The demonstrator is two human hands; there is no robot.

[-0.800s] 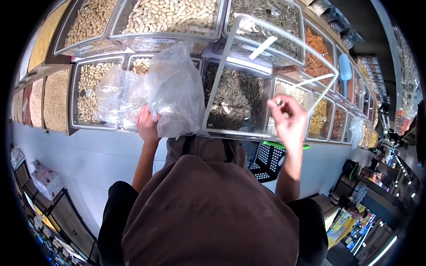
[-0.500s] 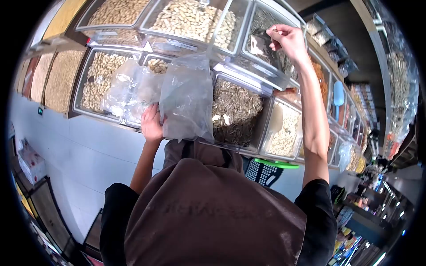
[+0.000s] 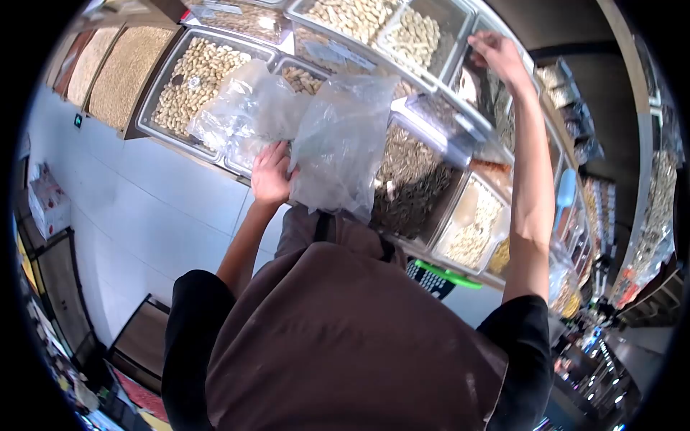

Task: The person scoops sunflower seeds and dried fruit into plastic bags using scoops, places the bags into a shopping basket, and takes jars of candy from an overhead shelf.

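My left hand (image 3: 272,176) is at the lower edge of a crumpled clear plastic bag (image 3: 341,144), its fingers closed on the plastic. The bag lies over small bins at the front row, beside another wrinkled clear stretch of plastic (image 3: 248,111). My right hand (image 3: 496,56) is stretched far out above the back row, with thumb and fingers pinched together; what they hold is too small to make out. Right of the bag is an uncovered bin of dark striped seeds (image 3: 413,176).
Peanuts fill a bin (image 3: 194,90) at front left and more (image 3: 352,18) behind. A bin of pale kernels with a scoop (image 3: 474,226) sits at right, near a blue scoop (image 3: 566,190). Below is a black basket with a green handle (image 3: 449,275).
The clear lid held up over the dark seeds has moved off that bin. My right hand has reached forward to the back row. My left hand stays at the bag while the view has turned.
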